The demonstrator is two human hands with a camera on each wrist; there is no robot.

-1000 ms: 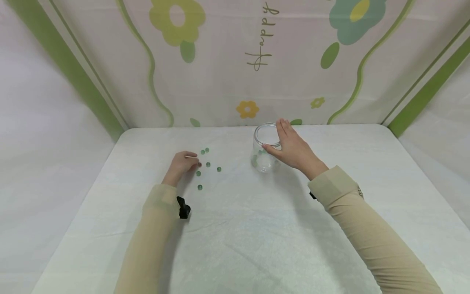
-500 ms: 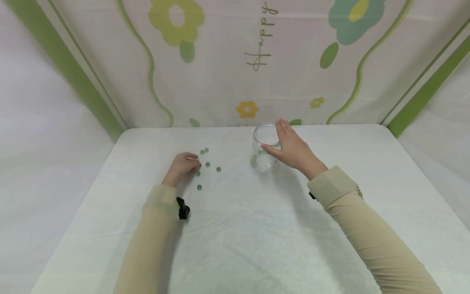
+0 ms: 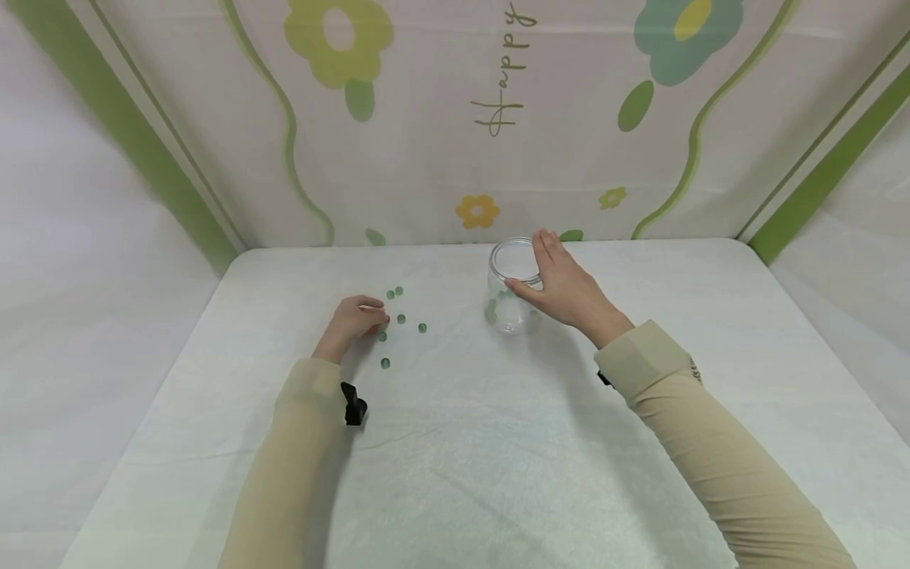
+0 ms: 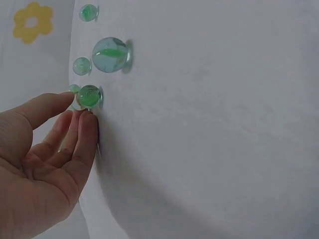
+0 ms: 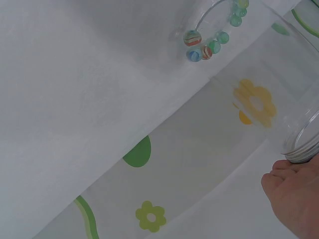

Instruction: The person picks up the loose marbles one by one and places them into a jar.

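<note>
At the left of the table, my left hand (image 3: 353, 322) has its fingertips down among green glass marbles (image 3: 401, 318). In the left wrist view, thumb and fingers pinch a clear marble with a brownish streak (image 4: 76, 103), partly hidden behind a green marble (image 4: 89, 96). A clear open jar (image 3: 508, 308) stands upright near the table's back edge. My right hand (image 3: 570, 291) holds it at the rim, thumb on the near side and the other fingers on the right. Inside the jar lie several marbles (image 5: 223, 38), green, blue and red-streaked.
More loose marbles lie around the left hand, the nearest to me being a green one (image 3: 385, 363). A flower-printed cloth (image 3: 426, 158) rises behind the white table (image 3: 483, 474), and white cloth walls (image 3: 92, 276) close in both sides.
My left thumb and fingers have come together on the streaked marble, which showed at the fingertips before and is now mostly covered. The right hand and jar have stayed in place.
</note>
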